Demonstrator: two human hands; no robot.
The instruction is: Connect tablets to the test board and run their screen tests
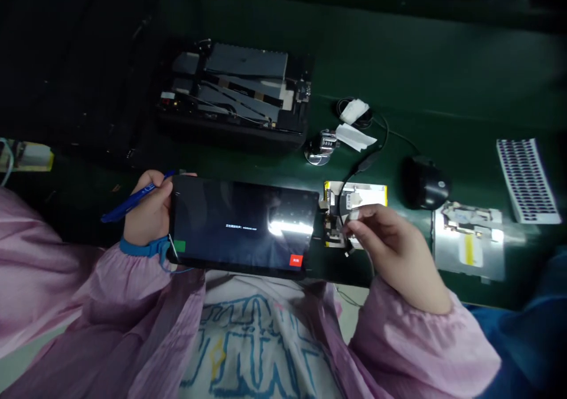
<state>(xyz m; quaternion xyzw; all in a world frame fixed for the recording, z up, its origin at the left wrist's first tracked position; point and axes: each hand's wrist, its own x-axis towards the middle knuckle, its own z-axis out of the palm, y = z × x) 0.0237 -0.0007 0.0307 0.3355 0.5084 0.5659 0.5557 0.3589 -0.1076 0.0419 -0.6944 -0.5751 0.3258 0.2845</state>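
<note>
A tablet (245,248) with a lit dark screen is held by its left edge in my left hand (149,207). The screen shows a line of white text, a green box at lower left and a red one at lower right. A slim blue tool (126,206), its exact kind unclear, also lies in that hand, between thumb and fingers. My right hand (392,245) pinches a black cable (341,201) just right of the tablet. The cable's small plug (348,251) hangs below my fingertips, apart from the tablet. Behind it lies a circuit-board assembly (374,191) with yellow edges.
An opened device stack (248,62) stands at the back left. A chrome tally counter (326,143), white paper scraps (355,137) and a black mouse (427,183) lie beyond my right hand. Farther right are a metal-backed assembly (447,251) and a label sheet (529,180).
</note>
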